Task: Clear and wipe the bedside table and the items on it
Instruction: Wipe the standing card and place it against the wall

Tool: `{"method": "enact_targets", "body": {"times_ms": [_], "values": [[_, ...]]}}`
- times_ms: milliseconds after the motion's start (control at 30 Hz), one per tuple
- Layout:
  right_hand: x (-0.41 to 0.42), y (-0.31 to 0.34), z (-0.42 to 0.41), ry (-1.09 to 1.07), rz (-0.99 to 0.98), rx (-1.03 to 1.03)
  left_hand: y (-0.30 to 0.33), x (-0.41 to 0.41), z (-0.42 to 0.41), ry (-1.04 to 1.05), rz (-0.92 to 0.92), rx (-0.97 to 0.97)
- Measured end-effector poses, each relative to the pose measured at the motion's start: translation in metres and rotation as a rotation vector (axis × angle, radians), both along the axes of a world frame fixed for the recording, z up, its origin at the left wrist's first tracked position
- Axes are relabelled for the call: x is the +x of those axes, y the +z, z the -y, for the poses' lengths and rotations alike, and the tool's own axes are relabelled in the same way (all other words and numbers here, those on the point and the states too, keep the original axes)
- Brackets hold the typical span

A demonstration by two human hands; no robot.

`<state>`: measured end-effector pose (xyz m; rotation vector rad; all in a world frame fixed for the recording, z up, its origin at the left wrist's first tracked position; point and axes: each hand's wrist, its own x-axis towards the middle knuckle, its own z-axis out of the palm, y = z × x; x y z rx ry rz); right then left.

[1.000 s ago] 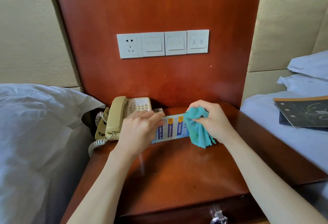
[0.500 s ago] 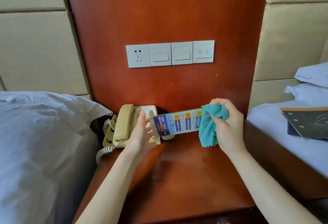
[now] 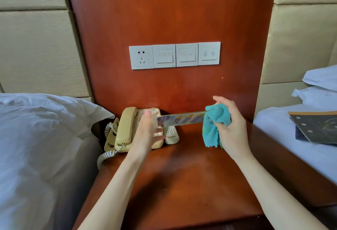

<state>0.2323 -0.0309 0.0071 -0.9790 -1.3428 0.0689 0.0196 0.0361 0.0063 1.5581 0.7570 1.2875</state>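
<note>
The printed card [image 3: 182,119], a long strip in what looks like a clear stand, is held off the bedside table [image 3: 182,184], spanning between the 2 hands above the remote control [image 3: 171,135] and just right of the telephone [image 3: 127,129]; it reads as light and stiff, probably acrylic, so smooth and liable to slip, and best taken by its short ends as it is here, leaving the long faces free for wiping; the left hand [image 3: 147,131] has its left end, fingers mostly straight along it with the thumb behind, though motion blur there makes it impossible to say whether it pinches or only props; the right hand [image 3: 229,125] is curled round the bunched teal cloth [image 3: 215,122], soft and limp with its tail hanging, pressing it onto the card's right end, forefinger lifted clear; the print on the card is too smeared to read; the left palm covers much of the telephone's keypad and the remote's upper part; a dark notebook [image 3: 317,127] on the bed at right is cut by the frame edge.
</note>
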Motion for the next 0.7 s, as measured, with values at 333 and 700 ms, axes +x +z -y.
{"method": "enact_targets", "body": {"times_ms": [333,700], "values": [[-0.009,-0.015,-0.007,-0.249,0.288,0.093,0.009,-0.002,0.003,0.053,0.601,-0.006],[0.000,-0.008,-0.004,-0.329,0.258,0.251,0.001,0.008,0.010,0.009,-0.038,-0.347]]}}
